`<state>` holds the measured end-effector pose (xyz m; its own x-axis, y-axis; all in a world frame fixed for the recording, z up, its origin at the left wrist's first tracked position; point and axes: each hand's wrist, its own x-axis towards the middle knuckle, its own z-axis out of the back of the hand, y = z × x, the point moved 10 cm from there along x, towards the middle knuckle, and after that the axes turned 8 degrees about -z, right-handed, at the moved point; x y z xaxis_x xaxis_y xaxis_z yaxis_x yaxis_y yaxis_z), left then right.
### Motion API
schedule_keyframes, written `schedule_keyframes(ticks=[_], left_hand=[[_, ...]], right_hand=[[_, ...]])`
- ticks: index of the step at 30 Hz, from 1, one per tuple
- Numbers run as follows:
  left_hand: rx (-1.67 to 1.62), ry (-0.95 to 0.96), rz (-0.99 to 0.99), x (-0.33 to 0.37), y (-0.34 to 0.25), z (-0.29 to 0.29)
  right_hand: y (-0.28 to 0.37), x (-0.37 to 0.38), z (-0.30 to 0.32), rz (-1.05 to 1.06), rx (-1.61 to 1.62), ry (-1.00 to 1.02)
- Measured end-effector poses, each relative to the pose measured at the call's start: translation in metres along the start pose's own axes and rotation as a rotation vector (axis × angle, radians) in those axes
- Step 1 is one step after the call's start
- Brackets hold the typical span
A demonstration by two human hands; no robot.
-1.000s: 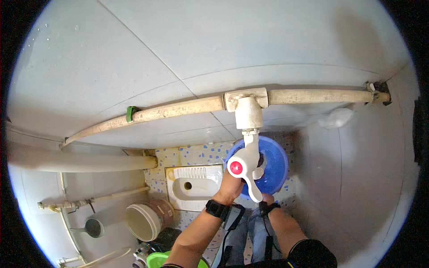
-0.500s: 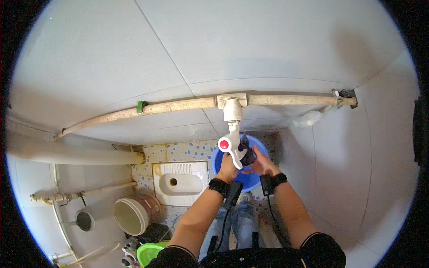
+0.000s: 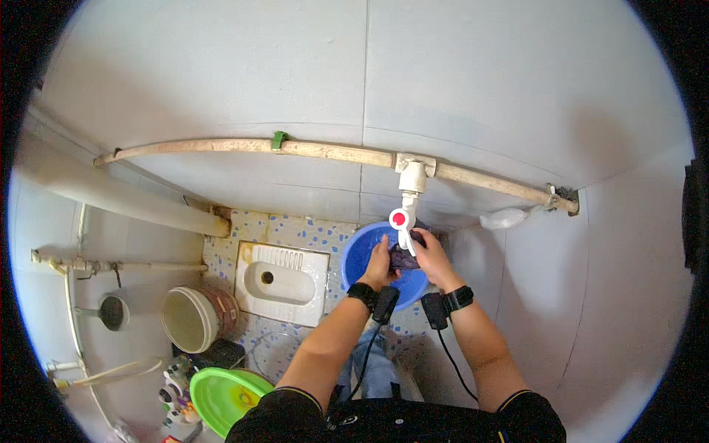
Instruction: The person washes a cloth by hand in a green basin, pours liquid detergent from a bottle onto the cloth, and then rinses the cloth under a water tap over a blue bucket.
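Note:
A bundle of dark purplish cloth (image 3: 402,259) is between my two hands, over a round blue basin (image 3: 357,255) on the floor. My left hand (image 3: 378,266) grips its left side, with fingers curling underneath. From the right, my right hand (image 3: 434,260) wraps round the cloth's other side. A white tap (image 3: 408,201) with a red button on its handle juts from the wall pipe just above. Its lever covers part of the cloth, and I cannot tell whether water runs.
A squat toilet (image 3: 284,284) is set in the speckled floor left of the basin. Farther left stand a white bucket (image 3: 190,319) and a bright green basin (image 3: 214,399). The pipe (image 3: 332,151) crosses the wall ahead, with a plastic bag (image 3: 504,218) near its right end.
My right hand, spread beside the cloth before, has closed on it. The cloth is now bunched between both hands. The view has turned, bringing more of the green basin into sight.

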<state>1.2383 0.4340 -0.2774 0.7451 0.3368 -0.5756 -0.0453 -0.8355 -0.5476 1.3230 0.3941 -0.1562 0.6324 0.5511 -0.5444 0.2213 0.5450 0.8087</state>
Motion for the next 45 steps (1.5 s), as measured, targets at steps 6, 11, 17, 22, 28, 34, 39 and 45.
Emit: schedule_keyframes(ticks=[6,11,17,22,28,34,39,45], left_hand=[[0.286,0.051,-0.284,0.0,-0.019,-0.039],[0.678,0.01,-0.446,-0.011,-0.041,-0.045],[0.744,-0.278,-0.416,-0.024,-0.074,-0.024],[0.319,-0.096,-0.371,-0.03,-0.059,-0.048],[0.072,-0.105,-0.384,-0.048,-0.077,-0.026],[-0.465,-0.31,-0.227,-0.034,-0.027,0.043],[-0.491,0.051,0.021,-0.041,-0.005,-0.021],[0.359,0.161,-0.603,-0.032,-0.049,-0.031]], right_hand=[[0.003,0.014,-0.007,0.386,-0.455,-0.12],[0.007,0.02,-0.008,0.321,-0.469,-0.057],[0.041,-0.011,-0.025,0.406,-0.446,-0.073],[-0.012,0.04,0.008,0.294,-0.375,-0.094],[-0.028,0.006,-0.04,-0.309,0.302,0.353],[-0.013,0.005,-0.015,-0.215,0.069,0.12],[0.015,-0.004,-0.023,-0.084,0.083,0.109],[0.038,-0.022,-0.053,0.238,-0.675,-0.049]])
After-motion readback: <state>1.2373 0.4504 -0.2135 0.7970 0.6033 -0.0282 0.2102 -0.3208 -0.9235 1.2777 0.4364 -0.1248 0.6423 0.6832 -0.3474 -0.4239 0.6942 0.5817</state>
